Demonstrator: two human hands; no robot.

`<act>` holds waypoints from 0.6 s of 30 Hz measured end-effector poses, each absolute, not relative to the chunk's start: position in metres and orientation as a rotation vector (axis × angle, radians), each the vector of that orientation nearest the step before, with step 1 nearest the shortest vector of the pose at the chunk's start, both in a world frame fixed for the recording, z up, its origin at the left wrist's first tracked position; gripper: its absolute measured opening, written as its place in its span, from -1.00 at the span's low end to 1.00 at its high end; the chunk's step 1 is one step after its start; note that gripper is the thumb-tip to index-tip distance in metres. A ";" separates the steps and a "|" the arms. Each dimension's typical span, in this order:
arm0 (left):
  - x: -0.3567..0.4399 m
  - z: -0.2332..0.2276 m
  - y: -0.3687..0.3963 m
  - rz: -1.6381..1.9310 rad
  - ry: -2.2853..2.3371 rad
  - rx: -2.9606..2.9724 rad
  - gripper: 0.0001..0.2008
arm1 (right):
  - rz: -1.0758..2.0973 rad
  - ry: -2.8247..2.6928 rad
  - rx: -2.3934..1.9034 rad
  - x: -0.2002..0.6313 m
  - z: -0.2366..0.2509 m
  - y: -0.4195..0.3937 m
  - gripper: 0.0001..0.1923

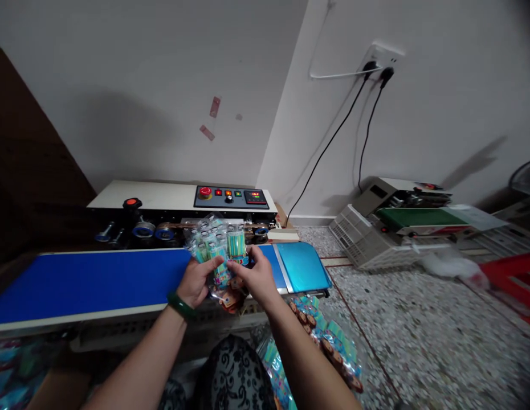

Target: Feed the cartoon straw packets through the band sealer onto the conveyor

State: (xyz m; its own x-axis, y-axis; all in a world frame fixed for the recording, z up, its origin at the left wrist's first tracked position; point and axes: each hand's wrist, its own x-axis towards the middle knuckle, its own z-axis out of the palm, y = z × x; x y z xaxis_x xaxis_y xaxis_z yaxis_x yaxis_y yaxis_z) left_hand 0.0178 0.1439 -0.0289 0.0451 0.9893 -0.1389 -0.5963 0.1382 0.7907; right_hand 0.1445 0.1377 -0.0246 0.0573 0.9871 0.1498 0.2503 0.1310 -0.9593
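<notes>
Both my hands are raised over the blue conveyor belt [106, 276] of a sealing machine [162, 196]. My left hand [196, 279] is closed around a stack of clear plastic packets [216, 245] with green-and-blue striped contents and a cartoon face at the lower end. On the right side of the stack, my right hand [256, 276] pinches one packet [236, 242] between thumb and fingers. A dark green bangle [182, 306] circles my left wrist. The contents of the packets are too small to name.
More packets [329, 341] lie in a pile at lower right. A metallic blue plate [305, 267] ends the conveyor. On the floor, a white crate [367, 242] supports a second machine with a green belt [419, 219]; a red crate [513, 279] stands beyond. Black cords [329, 145] reach a wall socket.
</notes>
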 end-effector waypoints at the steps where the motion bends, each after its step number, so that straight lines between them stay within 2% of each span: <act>1: 0.018 -0.029 0.144 1.323 0.800 0.633 -0.57 | 1.029 -1.334 -1.254 0.147 -0.024 0.140 -0.71; 3: 0.018 -0.031 0.144 1.300 0.815 0.640 -0.58 | 1.183 -1.206 -1.138 0.155 -0.024 0.143 -0.74; 6: 0.016 -0.033 0.146 1.290 0.830 0.620 -0.60 | 1.186 -0.997 -1.082 0.176 -0.025 0.145 -0.76; 10: 0.010 -0.032 0.149 1.335 0.866 0.573 -0.57 | 1.203 -0.740 -1.181 0.215 -0.037 0.153 -0.70; 14: 0.006 -0.028 0.149 1.369 0.856 0.578 -0.52 | 1.333 -0.661 -1.337 0.239 -0.051 0.169 -0.82; 18: 0.007 -0.027 0.148 1.350 0.839 0.568 -0.49 | 1.393 -0.720 -1.396 0.237 -0.057 0.190 -0.85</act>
State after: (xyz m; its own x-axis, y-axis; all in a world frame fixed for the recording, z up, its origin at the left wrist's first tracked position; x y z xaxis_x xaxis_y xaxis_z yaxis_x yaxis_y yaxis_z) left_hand 0.0069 0.1482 -0.0273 0.0096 0.9812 -0.1930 -0.6079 0.1589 0.7779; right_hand 0.2367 0.1899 -0.0568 0.1610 0.9160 -0.3676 -0.2297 -0.3274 -0.9165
